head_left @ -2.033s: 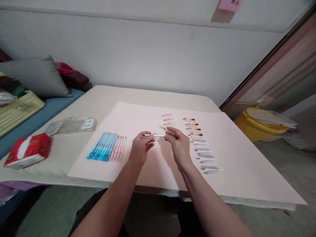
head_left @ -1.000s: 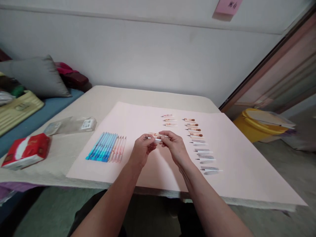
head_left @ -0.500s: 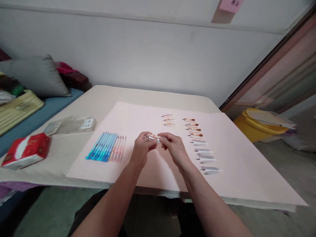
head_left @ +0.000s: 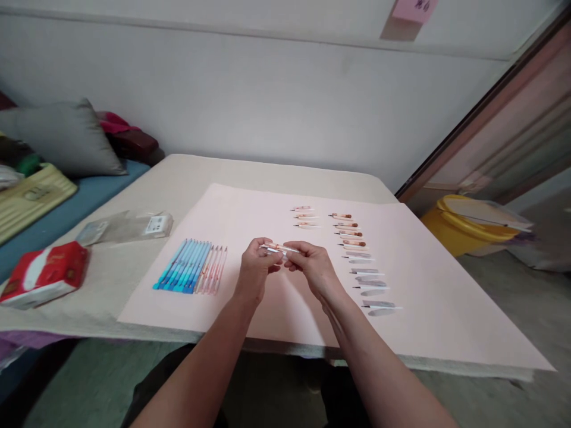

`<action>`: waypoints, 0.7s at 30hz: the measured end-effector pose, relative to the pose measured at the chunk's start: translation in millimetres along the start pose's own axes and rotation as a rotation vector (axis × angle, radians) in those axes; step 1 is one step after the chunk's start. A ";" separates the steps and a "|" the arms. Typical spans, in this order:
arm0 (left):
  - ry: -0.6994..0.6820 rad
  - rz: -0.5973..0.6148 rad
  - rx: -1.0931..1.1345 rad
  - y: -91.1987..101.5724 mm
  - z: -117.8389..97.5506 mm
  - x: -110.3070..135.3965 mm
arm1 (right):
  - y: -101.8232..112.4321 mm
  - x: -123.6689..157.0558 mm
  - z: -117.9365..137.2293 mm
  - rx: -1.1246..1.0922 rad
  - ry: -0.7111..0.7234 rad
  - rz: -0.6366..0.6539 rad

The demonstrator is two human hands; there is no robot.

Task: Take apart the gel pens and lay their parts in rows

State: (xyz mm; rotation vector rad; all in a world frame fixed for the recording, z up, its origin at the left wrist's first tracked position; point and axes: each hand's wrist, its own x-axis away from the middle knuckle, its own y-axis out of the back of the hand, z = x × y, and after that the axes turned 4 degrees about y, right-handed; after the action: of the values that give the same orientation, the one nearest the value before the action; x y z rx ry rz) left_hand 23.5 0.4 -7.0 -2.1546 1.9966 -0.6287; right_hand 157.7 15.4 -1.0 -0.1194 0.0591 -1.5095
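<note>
The left hand and the right hand pinch small pen parts between their fingertips, over the middle of the pink sheet. To the left, blue pens lie beside pale pink pens. To the right are grey pieces, then brown-ended pieces. Farther back is a white wall.

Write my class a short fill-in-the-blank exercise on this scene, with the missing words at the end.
1. The left hand and right hand hold slim pen parts above a sheet coloured pale ____.
2. Farthest left in the pen row, the pens are ____.
3. The bucket is ____.
4. The cushion is ____.

Missing words: pink; blue; yellow; grey.
</note>
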 end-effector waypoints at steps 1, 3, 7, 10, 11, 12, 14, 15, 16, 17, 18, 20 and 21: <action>0.008 -0.001 -0.007 0.9 -1.2 -0.4 | 0.7 -0.7 -0.7 -0.003 0.003 0.001; 0.023 -0.003 -0.023 2.9 -4.0 -1.3 | 2.6 -1.8 -1.4 0.001 0.012 0.014; 0.024 -0.015 -0.106 6.9 -8.5 -2.5 | 7.2 -1.8 0.0 0.043 0.025 0.058; 0.009 -0.007 -0.155 8.6 -8.9 -3.1 | 9.4 -1.4 1.9 0.064 0.017 0.081; 0.010 -0.003 -0.157 8.8 -8.8 -3.5 | 9.8 -1.7 2.3 0.066 0.011 0.086; 0.014 -0.001 -0.157 9.0 -8.7 -3.9 | 10.2 -2.1 2.5 0.065 0.006 0.089; 0.025 0.007 -0.167 9.1 -8.9 -4.7 | 11.1 -3.7 2.6 0.059 -0.004 0.087; 0.031 0.012 -0.179 9.2 -9.1 -5.1 | 11.6 -4.6 2.6 0.055 -0.008 0.088; 0.038 0.015 -0.194 9.4 -9.3 -5.5 | 12.3 -5.6 2.5 0.051 -0.014 0.090; 0.045 0.016 -0.213 9.7 -9.2 -5.8 | 13.2 -6.5 2.5 0.052 -0.019 0.095; 0.052 0.017 -0.231 10.0 -8.8 -6.2 | 14.2 -7.2 2.5 0.057 -0.023 0.102; 0.066 0.015 -0.255 10.4 -6.6 -7.4 | 16.5 -8.0 3.0 0.079 -0.019 0.120; 0.071 0.011 -0.257 10.3 -4.8 -8.2 | 17.7 -8.0 3.5 0.092 -0.012 0.130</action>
State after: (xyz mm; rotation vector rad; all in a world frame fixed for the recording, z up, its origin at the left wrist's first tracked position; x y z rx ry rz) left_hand 11.9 8.2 -8.3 -2.2886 2.2347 -0.4754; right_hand 175.2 24.6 0.1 -0.0492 -0.0120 -1.3790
